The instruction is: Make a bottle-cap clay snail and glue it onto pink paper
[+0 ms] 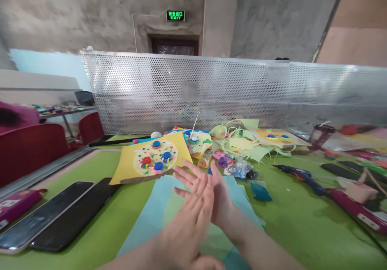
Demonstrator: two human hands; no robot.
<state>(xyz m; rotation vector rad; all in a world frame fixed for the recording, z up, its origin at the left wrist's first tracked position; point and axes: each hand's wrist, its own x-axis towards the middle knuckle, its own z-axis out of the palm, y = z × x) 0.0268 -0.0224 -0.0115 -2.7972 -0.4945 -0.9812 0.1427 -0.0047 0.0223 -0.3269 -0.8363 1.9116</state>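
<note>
My left hand [191, 211] lies across my right hand [223, 197], palm against palm, above a light blue sheet of paper [145, 221]. The fingers of both hands are stretched out flat; the right fingers point up and left behind the left ones. Whether anything sits between the palms is hidden. A pale green round shape [171, 207] shows on the blue sheet beneath. Just beyond the hands lie small bags of coloured clay [238, 168] and a teal packet [260, 191]. A yellow sheet [125, 167] with red and blue clay pieces stands at the back left.
Two phones [75, 217] and a magenta case [19, 205] lie at left. To the right are a glue gun [302, 176], a dark drink cup [322, 135] and other supplies. Paper strips [242, 141] pile up before a perforated metal screen [223, 88].
</note>
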